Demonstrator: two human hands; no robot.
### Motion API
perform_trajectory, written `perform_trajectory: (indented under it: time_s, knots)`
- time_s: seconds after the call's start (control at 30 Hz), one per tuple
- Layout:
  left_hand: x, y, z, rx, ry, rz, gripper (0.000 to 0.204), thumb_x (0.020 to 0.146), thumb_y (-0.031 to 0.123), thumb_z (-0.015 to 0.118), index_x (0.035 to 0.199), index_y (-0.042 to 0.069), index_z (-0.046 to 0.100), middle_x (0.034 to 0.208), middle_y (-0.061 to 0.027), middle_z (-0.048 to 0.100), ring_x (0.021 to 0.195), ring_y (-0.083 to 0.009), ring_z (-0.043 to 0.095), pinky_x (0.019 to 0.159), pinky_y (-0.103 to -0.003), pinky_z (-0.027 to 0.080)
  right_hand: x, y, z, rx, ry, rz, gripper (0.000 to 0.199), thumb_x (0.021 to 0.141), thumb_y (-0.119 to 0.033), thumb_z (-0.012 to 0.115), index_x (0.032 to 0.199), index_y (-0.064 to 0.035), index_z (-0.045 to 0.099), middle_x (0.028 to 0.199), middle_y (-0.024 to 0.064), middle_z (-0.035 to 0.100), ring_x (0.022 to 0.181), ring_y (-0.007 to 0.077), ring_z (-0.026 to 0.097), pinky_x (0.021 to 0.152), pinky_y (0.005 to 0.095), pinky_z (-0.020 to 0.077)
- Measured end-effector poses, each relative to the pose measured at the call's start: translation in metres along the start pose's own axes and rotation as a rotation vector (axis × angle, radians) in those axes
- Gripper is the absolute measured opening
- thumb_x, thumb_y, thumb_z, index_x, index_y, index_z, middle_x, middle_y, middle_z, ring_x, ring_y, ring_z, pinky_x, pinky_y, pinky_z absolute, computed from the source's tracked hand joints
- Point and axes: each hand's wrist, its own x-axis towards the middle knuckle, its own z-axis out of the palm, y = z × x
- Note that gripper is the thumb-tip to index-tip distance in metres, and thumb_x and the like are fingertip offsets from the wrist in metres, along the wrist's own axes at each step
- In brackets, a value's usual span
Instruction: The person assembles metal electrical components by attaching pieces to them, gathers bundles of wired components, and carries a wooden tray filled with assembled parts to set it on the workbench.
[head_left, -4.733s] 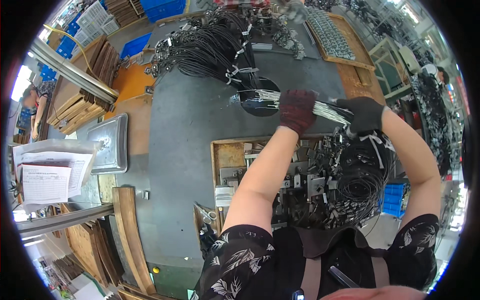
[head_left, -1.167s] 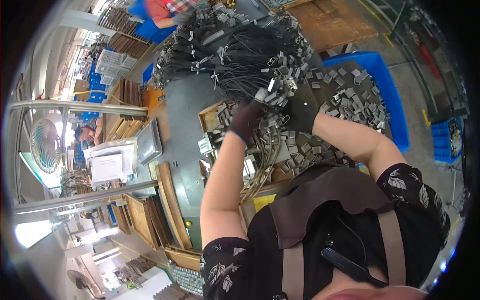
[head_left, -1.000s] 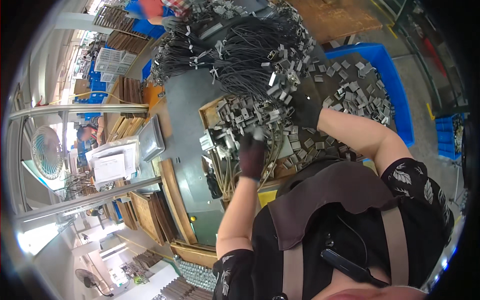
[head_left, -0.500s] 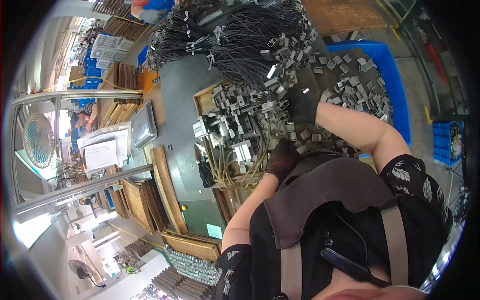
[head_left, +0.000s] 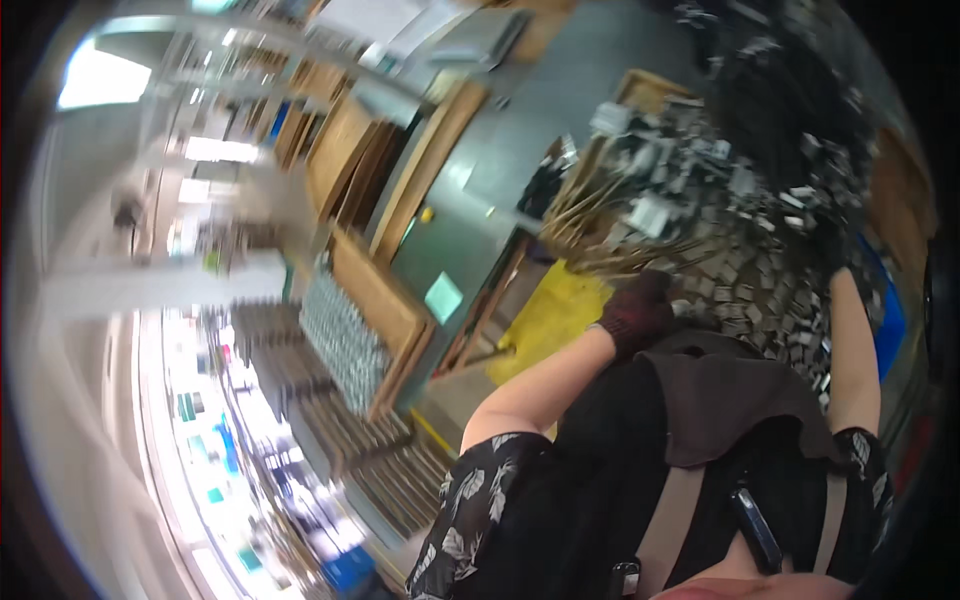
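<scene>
The left hand (head_left: 636, 312), in a dark red glove, sits low against the front of the bench with its fingers curled, though motion blur keeps me from telling whether it grips anything. Just above it and slightly left, a fan of pale cable ends (head_left: 600, 225) runs its long axis up-right into the heap of black wire harnesses (head_left: 770, 130). The right hand (head_left: 832, 245), in a black glove, rests farther right on the small metal parts (head_left: 770, 290), its grip likewise unreadable; the left hand is the nearer to the cable ends.
</scene>
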Motion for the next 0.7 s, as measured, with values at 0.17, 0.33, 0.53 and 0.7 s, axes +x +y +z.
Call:
perform_trajectory:
  time_s: [0.17, 0.33, 0.53, 0.7]
  knots:
    - [-0.041, -0.047, 0.016, -0.114, -0.023, 0.008, 0.058, 0.080, 0.045, 0.066, 0.123, 0.008, 0.055, 0.117, -0.0161, 0.060, 0.109, -0.0323, 0.059, 0.090, -0.041, 0.046, -0.040, 0.081, -0.091, -0.467, 0.516, -0.240, 0.036, 0.084, -0.005, 0.053, 0.119, -0.0030, 0.061, 0.117, 0.0155, 0.062, 0.108, 0.0272, 0.055, 0.096, 0.0366, 0.0410]
    - [-0.111, -0.101, 0.017, -0.212, 0.141, -0.218, 0.062, 0.080, 0.047, 0.066, 0.127, 0.008, 0.054, 0.120, -0.0153, 0.060, 0.109, -0.0287, 0.059, 0.093, -0.039, 0.045, -0.034, 0.056, -0.024, -0.408, 0.323, -0.389, 0.034, 0.088, -0.009, 0.050, 0.120, -0.0033, 0.060, 0.113, 0.0123, 0.062, 0.102, 0.0222, 0.055, 0.090, 0.0331, 0.0420]
    - [-0.180, -0.120, -0.003, -0.458, 0.072, -0.134, 0.064, 0.081, 0.043, 0.068, 0.130, 0.005, 0.052, 0.126, -0.0154, 0.058, 0.114, -0.0257, 0.057, 0.098, -0.036, 0.043, -0.083, 0.101, -0.064, -0.382, 0.143, -0.527, 0.033, 0.094, -0.015, 0.045, 0.122, -0.0036, 0.059, 0.106, 0.0074, 0.062, 0.092, 0.0147, 0.056, 0.080, 0.0278, 0.0435]
    - [-0.262, -0.142, -0.015, -0.932, 0.017, 0.075, 0.059, 0.082, 0.028, 0.072, 0.132, 0.005, 0.051, 0.130, -0.0131, 0.056, 0.121, -0.0227, 0.051, 0.101, -0.036, 0.042, -0.098, -0.104, 0.300, -0.232, -0.142, -0.679, 0.034, 0.099, -0.020, 0.041, 0.124, -0.0039, 0.057, 0.101, 0.0034, 0.063, 0.085, 0.0084, 0.056, 0.073, 0.0235, 0.0447]
